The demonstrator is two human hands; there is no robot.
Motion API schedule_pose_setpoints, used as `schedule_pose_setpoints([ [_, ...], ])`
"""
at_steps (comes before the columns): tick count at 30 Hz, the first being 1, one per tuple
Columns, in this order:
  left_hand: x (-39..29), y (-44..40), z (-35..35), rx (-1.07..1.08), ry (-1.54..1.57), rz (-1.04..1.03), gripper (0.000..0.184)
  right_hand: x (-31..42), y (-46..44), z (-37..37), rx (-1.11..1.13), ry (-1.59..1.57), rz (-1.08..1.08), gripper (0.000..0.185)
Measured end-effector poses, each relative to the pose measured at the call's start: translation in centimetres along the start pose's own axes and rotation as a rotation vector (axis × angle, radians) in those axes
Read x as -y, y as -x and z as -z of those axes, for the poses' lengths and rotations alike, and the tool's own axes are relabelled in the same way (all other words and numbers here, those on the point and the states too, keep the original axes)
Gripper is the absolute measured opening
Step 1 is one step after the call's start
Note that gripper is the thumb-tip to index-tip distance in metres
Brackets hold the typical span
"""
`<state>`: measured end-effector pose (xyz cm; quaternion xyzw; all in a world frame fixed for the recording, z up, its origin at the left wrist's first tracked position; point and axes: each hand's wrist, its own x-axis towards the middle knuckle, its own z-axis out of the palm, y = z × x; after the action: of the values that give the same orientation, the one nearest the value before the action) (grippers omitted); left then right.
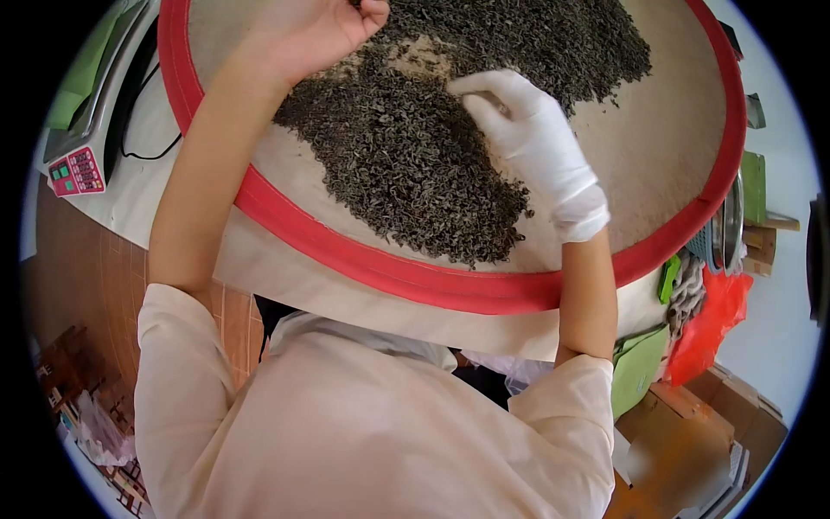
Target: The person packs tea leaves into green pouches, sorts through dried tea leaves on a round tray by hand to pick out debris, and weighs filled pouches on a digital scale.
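Observation:
Dark, curled dried leaves lie in a wide heap on a round, pale tray with a red rim. My left hand is bare and hangs over the far left part of the heap; its fingers are curled at the top edge of the frame, and what they hold, if anything, is hidden. My right hand wears a white glove. Its thumb and forefinger reach toward the leaves near the middle of the heap, with a gap between them and nothing visible in it.
A scale with a pink keypad stands at the left of the table, a black cable beside it. Green bags, a red plastic bag and cardboard boxes are at the right.

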<state>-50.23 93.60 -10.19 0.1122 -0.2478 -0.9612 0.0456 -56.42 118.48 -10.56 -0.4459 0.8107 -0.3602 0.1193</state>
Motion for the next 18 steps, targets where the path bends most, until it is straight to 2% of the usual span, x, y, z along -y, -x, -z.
schedule_pose_setpoints([
  [2, 0.0, -0.2, 0.2, 0.012, 0.011, 0.017, 0.022, 1.0, -1.1, -2.1, -0.066, 0.054, 0.259, 0.017],
  [4, 0.1, -0.2, 0.1, 0.021, -0.004, 0.018, 0.022, 1.6, -1.8, -3.7, -0.015, 0.189, 0.361, 0.02],
  [10, 0.1, 0.2, 0.3, -0.012, 0.038, -0.001, 0.019, 1.0, -2.0, -5.1, 0.05, 0.322, 0.381, 0.014],
  [11, -0.2, 0.0, 1.0, -0.005, 0.041, -0.013, 0.019, 1.1, -1.8, -4.3, 0.139, 0.307, 0.339, 0.014],
  [13, -0.9, -0.5, 2.6, 0.218, 0.067, 0.048, 0.019, 1.0, -1.4, -2.5, 0.271, 0.183, 0.208, 0.013],
  [14, -1.0, -0.8, 2.7, 0.252, 0.065, 0.018, 0.019, 1.3, -1.4, -1.6, 0.26, 0.218, 0.235, 0.013],
  [16, -0.5, 0.2, 1.3, 0.163, 0.164, 0.038, 0.018, 1.3, -1.7, 0.3, 0.148, 0.103, -0.072, 0.01],
  [17, -0.4, 0.5, 0.6, 0.117, 0.14, -0.014, 0.014, 0.6, -2.2, 0.9, 0.11, 0.163, -0.089, 0.019],
  [18, -0.5, 0.6, 0.3, 0.144, 0.141, -0.026, 0.014, -0.9, -2.7, 1.0, 0.095, 0.185, -0.077, 0.019],
])
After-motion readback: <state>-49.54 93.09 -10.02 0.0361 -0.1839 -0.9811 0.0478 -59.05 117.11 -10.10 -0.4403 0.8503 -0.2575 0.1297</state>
